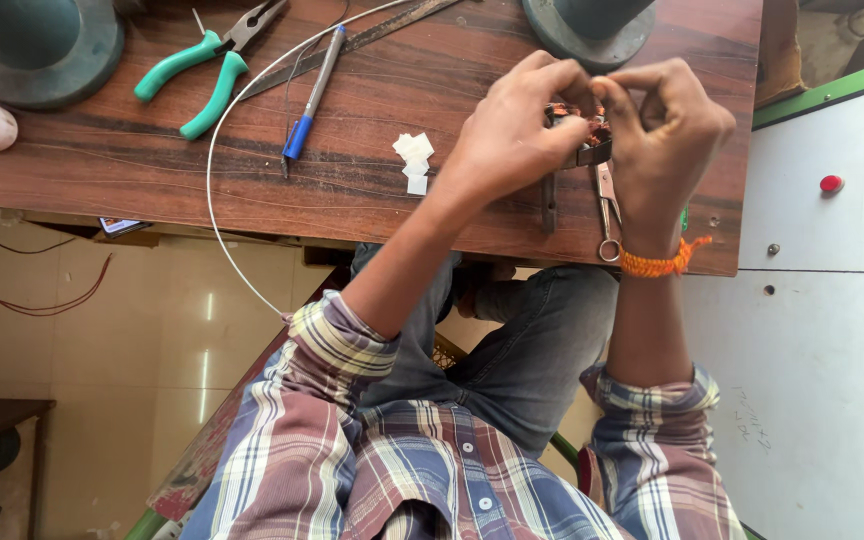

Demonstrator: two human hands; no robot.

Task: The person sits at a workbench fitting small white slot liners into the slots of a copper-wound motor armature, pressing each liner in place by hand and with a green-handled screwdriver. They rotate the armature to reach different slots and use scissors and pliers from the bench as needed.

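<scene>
Both hands meet over the far right part of a brown wooden table (372, 190). My left hand (517, 130) and my right hand (667, 130) pinch a small dark metal part with copper-coloured winding (580, 125) between their fingertips. Most of that part is hidden by the fingers. An orange thread band (657, 263) circles my right wrist. A small pair of scissors (607, 210) lies on the table just under my right hand. A thin dark metal tool (549, 205) lies beside it.
Green-handled pliers (202, 70), a blue pen (310, 95), a metal ruler (352, 45), small white paper pieces (414, 160) and a curved white wire (214, 190) lie to the left. Two grey-green round bases (37, 50) (592, 25) stand at the far edge. A white cabinet (822, 300) stands right.
</scene>
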